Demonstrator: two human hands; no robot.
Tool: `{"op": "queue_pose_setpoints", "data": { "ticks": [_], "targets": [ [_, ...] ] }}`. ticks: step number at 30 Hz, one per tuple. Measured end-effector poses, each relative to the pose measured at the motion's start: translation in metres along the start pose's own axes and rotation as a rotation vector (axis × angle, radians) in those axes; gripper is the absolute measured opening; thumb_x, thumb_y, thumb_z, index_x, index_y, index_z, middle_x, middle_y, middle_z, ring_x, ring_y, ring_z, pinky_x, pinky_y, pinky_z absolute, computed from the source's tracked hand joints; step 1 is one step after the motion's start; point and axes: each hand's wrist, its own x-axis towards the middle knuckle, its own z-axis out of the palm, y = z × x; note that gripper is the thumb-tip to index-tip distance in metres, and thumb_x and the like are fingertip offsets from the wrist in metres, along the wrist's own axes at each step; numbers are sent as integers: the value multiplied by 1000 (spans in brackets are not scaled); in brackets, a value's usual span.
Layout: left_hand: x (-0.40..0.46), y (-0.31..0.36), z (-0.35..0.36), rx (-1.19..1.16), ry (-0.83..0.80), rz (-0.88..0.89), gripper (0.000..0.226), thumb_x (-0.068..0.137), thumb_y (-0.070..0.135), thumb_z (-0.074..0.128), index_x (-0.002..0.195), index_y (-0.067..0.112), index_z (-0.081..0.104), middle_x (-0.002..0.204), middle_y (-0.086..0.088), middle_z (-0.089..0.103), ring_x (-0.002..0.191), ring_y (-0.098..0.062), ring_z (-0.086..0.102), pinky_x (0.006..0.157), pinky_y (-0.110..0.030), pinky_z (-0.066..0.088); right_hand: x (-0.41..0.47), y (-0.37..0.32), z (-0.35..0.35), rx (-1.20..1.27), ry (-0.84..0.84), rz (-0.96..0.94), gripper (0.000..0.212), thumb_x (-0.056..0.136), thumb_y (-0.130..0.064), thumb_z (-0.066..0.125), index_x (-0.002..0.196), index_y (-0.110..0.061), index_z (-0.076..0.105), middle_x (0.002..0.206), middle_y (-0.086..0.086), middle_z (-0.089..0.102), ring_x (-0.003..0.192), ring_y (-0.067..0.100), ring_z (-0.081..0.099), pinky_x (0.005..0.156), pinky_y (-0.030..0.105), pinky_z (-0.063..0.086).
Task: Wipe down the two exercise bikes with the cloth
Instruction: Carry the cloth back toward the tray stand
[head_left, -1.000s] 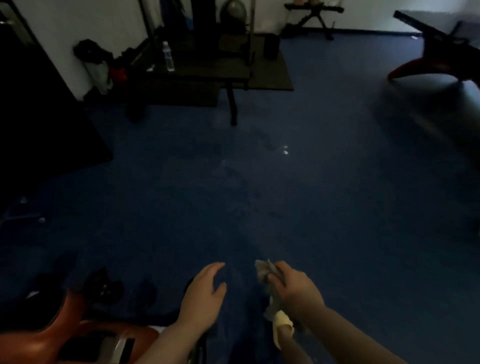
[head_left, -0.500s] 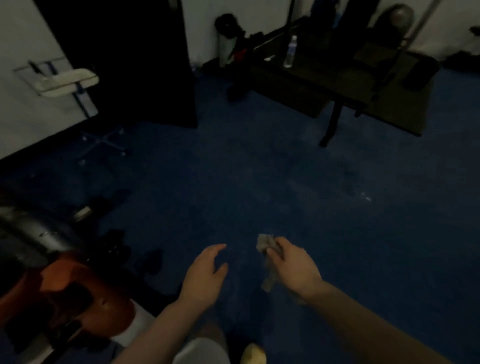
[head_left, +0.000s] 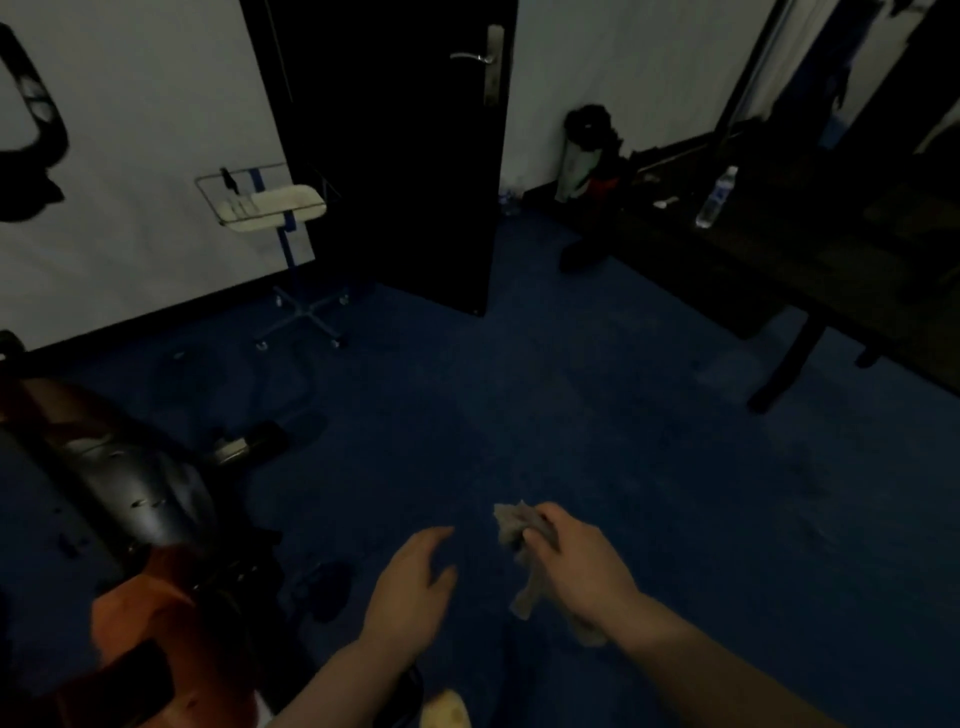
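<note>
At lower left, the exercise bike (head_left: 130, 519), orange and black, stands on the blue floor (head_left: 675, 467), apart from both hands. Approach it squarely and begin wiping on its upper surfaces. A dark door (head_left: 395, 156) and a worktop (head_left: 779, 249) bearing a bottle (head_left: 718, 196) lie beyond. The right hand (head_left: 576, 566) grips the cloth (head_left: 514, 530), bunched; spread it flat first. The left hand (head_left: 410, 587) hangs relaxed, holding nothing.
</note>
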Motion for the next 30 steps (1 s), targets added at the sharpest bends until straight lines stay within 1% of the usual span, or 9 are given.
{"op": "queue_pose_setpoints", "data": {
  "ticks": [4, 7, 11, 14, 17, 22, 26, 28, 30],
  "targets": [
    [46, 24, -5, 28, 28, 35, 44, 93, 16, 53, 136, 21, 45, 132, 13, 45, 123, -7, 44, 107, -23, 34, 46, -8, -27, 7, 17, -23, 10, 97, -37, 46, 103, -33, 53, 87, -16, 63, 76, -1, 59, 60, 20, 45],
    [68, 31, -12, -16, 52, 25, 43, 93, 15, 53, 134, 23, 47, 134, 11, 47, 122, -5, 45, 107, -23, 34, 78, -11, -33, 8, -32, -52, 10, 97, -37, 46, 103, -34, 54, 90, -15, 63, 78, -1, 60, 65, 22, 48],
    [116, 35, -26, -34, 123, -41, 43, 94, 17, 52, 136, 23, 44, 133, 13, 45, 121, -2, 42, 101, -15, 30, 147, -26, -41, 4, -86, -83, 14, 98, -37, 46, 106, -30, 55, 94, -10, 64, 81, 4, 60, 72, 30, 53],
    [155, 41, -44, -64, 234, -75, 43, 94, 15, 53, 136, 21, 45, 130, 13, 45, 121, -4, 44, 101, -16, 32, 204, -45, -44, -37, -155, -142, 14, 97, -35, 46, 107, -28, 54, 96, -7, 64, 81, 7, 60, 70, 30, 52],
    [192, 48, -63, -62, 308, -139, 43, 93, 15, 53, 134, 22, 46, 129, 13, 46, 117, -2, 44, 96, -14, 31, 259, -63, -53, -43, -219, -201, 13, 97, -34, 47, 108, -31, 54, 96, -9, 64, 81, 4, 60, 66, 26, 51],
    [249, 59, -93, -104, 433, -198, 42, 92, 15, 55, 132, 24, 47, 125, 17, 45, 115, -2, 45, 94, -14, 32, 336, -95, -68, -91, -294, -283, 16, 97, -33, 47, 112, -31, 53, 99, -9, 64, 83, 5, 60, 68, 27, 51],
    [273, 51, -114, -161, 530, -277, 41, 90, 12, 58, 130, 21, 50, 126, 12, 50, 115, -5, 48, 98, -20, 36, 378, -127, -61, -104, -387, -304, 18, 97, -30, 47, 114, -29, 53, 103, -6, 64, 88, 9, 61, 77, 32, 53],
    [287, 39, -127, -190, 562, -326, 41, 90, 10, 59, 129, 19, 51, 126, 7, 53, 117, -8, 49, 101, -24, 38, 401, -145, -52, -110, -426, -322, 16, 97, -29, 47, 111, -30, 53, 101, -8, 63, 86, 6, 60, 75, 30, 53],
    [303, 26, -142, -210, 570, -351, 41, 90, 11, 58, 129, 20, 51, 126, 7, 53, 116, -7, 49, 100, -22, 38, 426, -166, -42, -118, -450, -335, 14, 97, -29, 47, 110, -30, 53, 99, -9, 63, 84, 5, 59, 73, 29, 52]
  ]
}}
